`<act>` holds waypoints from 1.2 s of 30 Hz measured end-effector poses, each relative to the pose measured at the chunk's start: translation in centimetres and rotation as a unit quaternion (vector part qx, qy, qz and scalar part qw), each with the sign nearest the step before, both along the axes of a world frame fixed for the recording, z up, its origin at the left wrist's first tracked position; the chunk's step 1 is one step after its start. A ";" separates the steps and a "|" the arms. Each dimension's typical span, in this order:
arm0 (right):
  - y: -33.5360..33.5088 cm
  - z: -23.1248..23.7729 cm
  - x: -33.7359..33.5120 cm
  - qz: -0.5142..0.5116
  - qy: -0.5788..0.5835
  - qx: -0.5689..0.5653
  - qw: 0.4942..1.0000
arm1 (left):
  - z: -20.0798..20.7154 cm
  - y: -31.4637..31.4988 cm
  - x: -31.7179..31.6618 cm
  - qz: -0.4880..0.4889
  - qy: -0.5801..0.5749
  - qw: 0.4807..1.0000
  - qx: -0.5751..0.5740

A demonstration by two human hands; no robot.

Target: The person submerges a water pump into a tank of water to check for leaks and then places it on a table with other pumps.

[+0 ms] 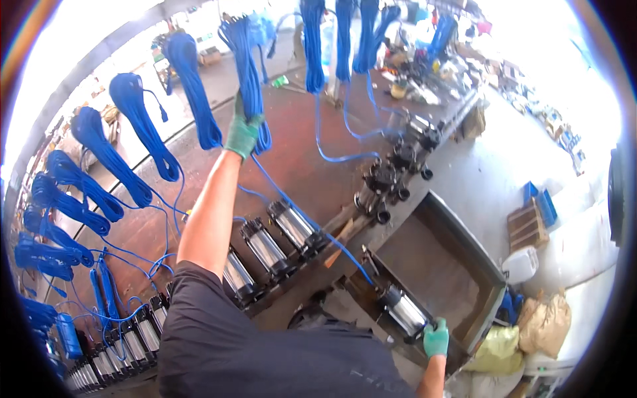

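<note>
Two gloved hands, far apart, joined by one blue cable across a workbench.

The long rust-brown workbench (292,152) runs under a row of hanging blue cable coils (136,126), with shiny cylindrical pumps (265,249) lined up along its near edge. Beside it sits an open metal trough (464,245). The left hand (243,132), in a green glove, reaches up and away, closed around a hanging coil (249,60). From that coil a blue cable (312,222) slants down towards the person's right to one pump (401,310) lying on the trough's near rim, its long axis running along the cable's line. The right hand (436,338), also gloved, grips that pump's near end, low and close to the body, so it is much the nearer hand to the pump.
</note>
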State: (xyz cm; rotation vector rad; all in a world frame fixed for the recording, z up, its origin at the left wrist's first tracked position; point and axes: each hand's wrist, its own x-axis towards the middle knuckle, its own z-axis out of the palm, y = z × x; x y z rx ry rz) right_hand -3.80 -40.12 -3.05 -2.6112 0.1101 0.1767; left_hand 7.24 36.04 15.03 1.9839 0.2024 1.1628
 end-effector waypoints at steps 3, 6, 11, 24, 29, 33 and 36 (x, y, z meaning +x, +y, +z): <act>1.9 2.5 1.0 -0.152 0.206 0.290 0.922 | -0.3 1.2 -0.4 -0.022 0.002 0.998 -0.050; 0.4 1.8 0.2 -0.107 0.202 0.305 0.925 | -1.0 0.1 0.8 -0.077 -0.028 0.991 -0.106; 4.8 8.0 -0.2 -0.177 0.230 0.410 0.865 | -1.3 0.6 1.7 -0.016 0.008 0.999 -0.039; 35.4 7.1 14.7 -0.003 0.296 0.443 0.846 | -2.1 5.3 1.0 0.164 0.049 0.973 0.155; 41.7 2.4 17.3 0.023 0.303 0.344 0.888 | -1.9 4.8 0.1 0.145 0.106 0.979 0.095; 43.4 1.7 17.8 0.048 0.318 0.297 0.899 | -1.9 4.6 0.5 0.155 0.097 0.977 0.111; 41.3 2.8 17.9 0.059 0.350 0.300 0.885 | -3.0 5.1 1.2 0.164 0.037 0.970 0.176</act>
